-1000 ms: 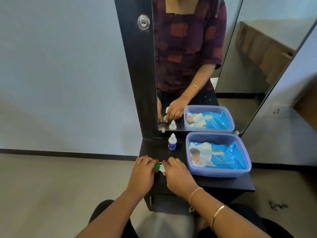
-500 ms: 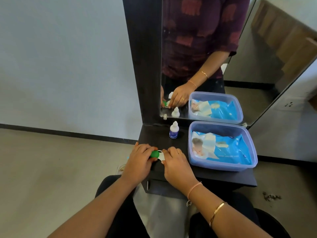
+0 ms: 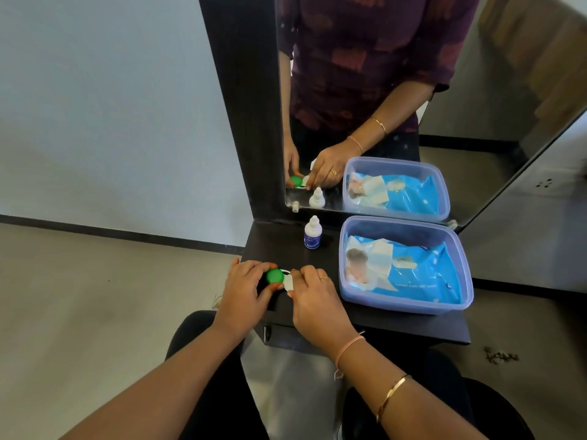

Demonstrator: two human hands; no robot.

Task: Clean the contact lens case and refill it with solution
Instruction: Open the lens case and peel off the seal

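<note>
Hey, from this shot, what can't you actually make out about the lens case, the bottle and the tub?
Head view only.
1. Lens case: the right hand covers its right half; the left hand grips the green cap, hiding the rim beneath.
2. Bottle: label print too small to read.
3. Pack in the tub: wording blurred; anything under it is hidden.

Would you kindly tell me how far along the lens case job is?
Nothing looks finished yet. In hand: the left hand grips the green cap of the lens case while the right hand holds its white end. Left: cleaning and refilling, since the solution bottle stands untouched by the mirror.
</note>
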